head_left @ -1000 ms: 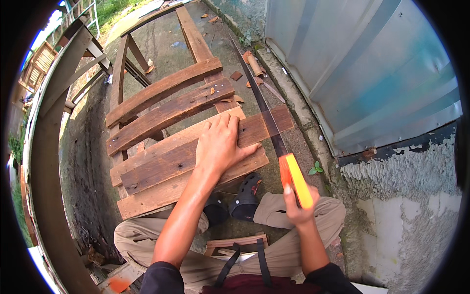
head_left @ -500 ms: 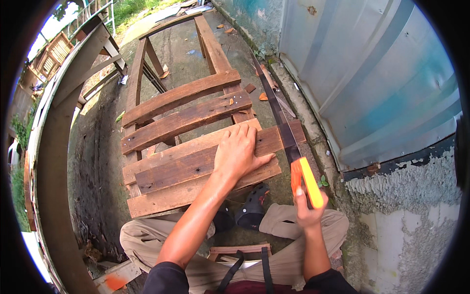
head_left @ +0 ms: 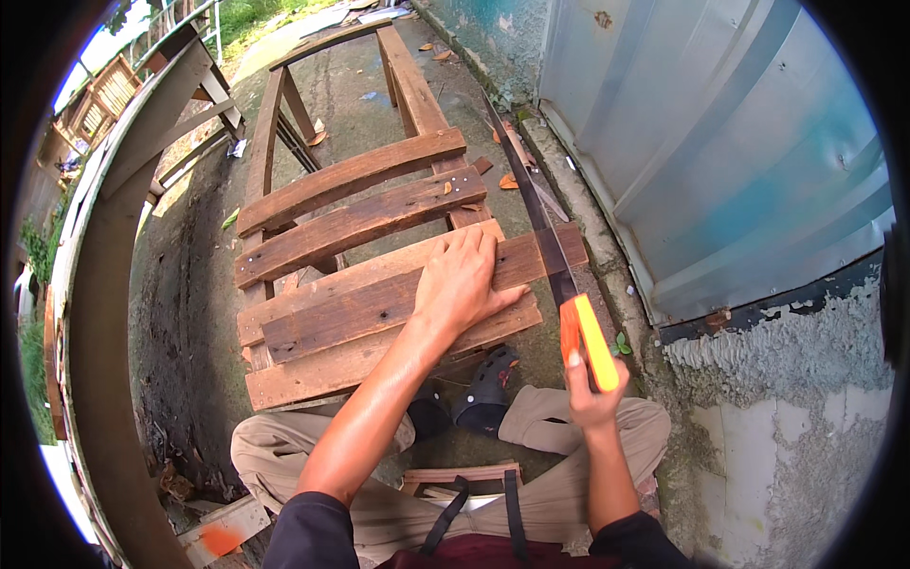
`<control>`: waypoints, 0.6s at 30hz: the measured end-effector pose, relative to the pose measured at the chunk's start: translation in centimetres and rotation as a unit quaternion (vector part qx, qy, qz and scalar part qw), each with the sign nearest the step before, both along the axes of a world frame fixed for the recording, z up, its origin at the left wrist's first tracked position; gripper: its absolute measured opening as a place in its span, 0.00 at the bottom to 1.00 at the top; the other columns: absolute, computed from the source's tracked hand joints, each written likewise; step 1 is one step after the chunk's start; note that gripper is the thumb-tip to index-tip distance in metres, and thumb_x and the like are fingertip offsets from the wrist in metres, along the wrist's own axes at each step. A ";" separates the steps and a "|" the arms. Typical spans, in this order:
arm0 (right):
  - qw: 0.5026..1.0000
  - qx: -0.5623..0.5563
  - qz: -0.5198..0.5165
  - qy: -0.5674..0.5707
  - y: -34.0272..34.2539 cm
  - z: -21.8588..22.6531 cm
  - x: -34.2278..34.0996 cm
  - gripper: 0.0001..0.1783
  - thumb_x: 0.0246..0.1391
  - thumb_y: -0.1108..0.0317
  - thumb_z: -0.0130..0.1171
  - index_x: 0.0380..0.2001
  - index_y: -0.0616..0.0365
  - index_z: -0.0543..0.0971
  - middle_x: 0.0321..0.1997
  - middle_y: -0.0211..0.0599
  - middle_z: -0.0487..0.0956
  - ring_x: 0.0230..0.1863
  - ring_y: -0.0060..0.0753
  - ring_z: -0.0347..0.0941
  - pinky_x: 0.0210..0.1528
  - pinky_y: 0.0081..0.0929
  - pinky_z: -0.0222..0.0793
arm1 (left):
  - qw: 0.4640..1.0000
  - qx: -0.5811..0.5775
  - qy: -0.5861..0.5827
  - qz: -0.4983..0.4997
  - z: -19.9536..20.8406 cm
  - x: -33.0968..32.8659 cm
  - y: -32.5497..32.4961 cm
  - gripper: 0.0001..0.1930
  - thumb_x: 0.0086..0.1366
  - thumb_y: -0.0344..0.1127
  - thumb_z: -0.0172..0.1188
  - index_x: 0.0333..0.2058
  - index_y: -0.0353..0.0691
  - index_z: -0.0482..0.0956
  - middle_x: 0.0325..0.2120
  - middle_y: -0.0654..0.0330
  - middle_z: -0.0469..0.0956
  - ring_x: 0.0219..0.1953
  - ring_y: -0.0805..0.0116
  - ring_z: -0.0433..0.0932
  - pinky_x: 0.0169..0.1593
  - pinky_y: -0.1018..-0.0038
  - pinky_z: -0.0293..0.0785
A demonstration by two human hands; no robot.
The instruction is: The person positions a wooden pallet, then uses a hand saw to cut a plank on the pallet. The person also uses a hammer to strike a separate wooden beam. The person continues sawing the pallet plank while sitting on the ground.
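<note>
A dark brown wooden plank (head_left: 351, 320) lies across lighter slats on a wooden frame, its right end jutting past them. My left hand (head_left: 460, 284) holds the plank down, fingers over its far edge and thumb by its near edge. In my right hand (head_left: 595, 394) is a handsaw (head_left: 590, 341) with an orange and yellow handle, fingers wrapped round the grip. The long dark blade crosses the plank's overhanging right part and points away from me. How deep any cut goes cannot be made out.
The slatted wooden frame (head_left: 346, 194) extends ahead over a concrete floor. A corrugated metal panel (head_left: 720, 161) and rough wall (head_left: 787, 379) stand close on the right. To the left is a long wooden structure (head_left: 100, 313). A small wooden piece (head_left: 464, 474) lies between my legs.
My right hand and the saw have shifted slightly forward, away from me. My left hand stays on the plank.
</note>
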State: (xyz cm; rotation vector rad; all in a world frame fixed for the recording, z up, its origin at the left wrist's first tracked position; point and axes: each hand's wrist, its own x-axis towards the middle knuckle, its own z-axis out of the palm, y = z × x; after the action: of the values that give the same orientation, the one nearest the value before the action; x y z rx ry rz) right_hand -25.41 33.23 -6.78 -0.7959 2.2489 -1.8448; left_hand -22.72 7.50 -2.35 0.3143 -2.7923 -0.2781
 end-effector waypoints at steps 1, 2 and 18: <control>0.999 0.024 0.000 0.047 2.2 0.2 1.6 0.06 0.58 0.73 0.62 0.28 0.64 0.79 0.17 0.34 0.70 0.15 0.31 0.66 0.22 0.32 0.61 | 1.000 -0.004 -0.011 0.004 0.1 0.2 0.0 0.35 0.54 0.61 0.73 0.44 0.31 0.78 0.41 0.51 0.77 0.51 0.52 0.77 0.57 0.59 0.72; 0.999 0.017 -0.009 0.034 5.8 -1.7 3.3 0.06 0.58 0.73 0.61 0.31 0.66 0.80 0.17 0.34 0.71 0.16 0.31 0.69 0.22 0.31 0.63 | 1.000 -0.004 -0.021 0.007 0.2 0.2 0.2 0.36 0.54 0.61 0.73 0.45 0.31 0.78 0.42 0.51 0.78 0.51 0.53 0.77 0.57 0.59 0.72; 0.999 0.025 0.022 0.012 8.5 -1.7 5.1 0.11 0.59 0.72 0.59 0.39 0.72 0.83 0.20 0.36 0.76 0.19 0.28 0.75 0.23 0.29 0.66 | 0.999 -0.011 0.020 0.035 -0.6 0.6 0.1 0.35 0.52 0.61 0.74 0.43 0.33 0.77 0.41 0.51 0.77 0.49 0.51 0.77 0.54 0.59 0.74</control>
State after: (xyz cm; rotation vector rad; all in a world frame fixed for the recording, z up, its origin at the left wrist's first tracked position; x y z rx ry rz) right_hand -20.31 41.77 -8.47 -0.8573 2.2639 -1.7607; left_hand -22.13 7.65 -2.97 0.3952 -2.7357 -0.2334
